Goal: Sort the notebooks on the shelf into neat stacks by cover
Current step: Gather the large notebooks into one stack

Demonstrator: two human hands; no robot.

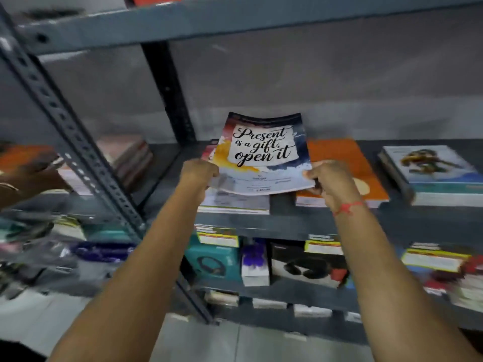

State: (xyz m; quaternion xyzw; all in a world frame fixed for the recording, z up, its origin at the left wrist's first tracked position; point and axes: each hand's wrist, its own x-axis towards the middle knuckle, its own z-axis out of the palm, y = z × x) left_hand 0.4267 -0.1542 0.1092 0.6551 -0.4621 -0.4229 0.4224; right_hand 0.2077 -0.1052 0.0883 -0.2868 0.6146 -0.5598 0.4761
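I hold a notebook [261, 152] with the words "Present is a gift, open it" on its cover, lifted and tilted above the grey shelf [287, 220]. My left hand [198, 176] grips its lower left corner, and my right hand [329, 181] grips its lower right corner. Under it lies a low stack of notebooks [235, 202]. To the right sits a stack with an orange cover [345, 163]. Further right is a stack with a pale cover showing a dark figure [431, 168].
A slotted grey upright [78, 142] runs diagonally at the left, with more notebook stacks [125, 158] behind it. The shelf below holds boxed goods such as a teal headphone box [213, 259]. Another person's hand [28, 176] reaches in at the far left.
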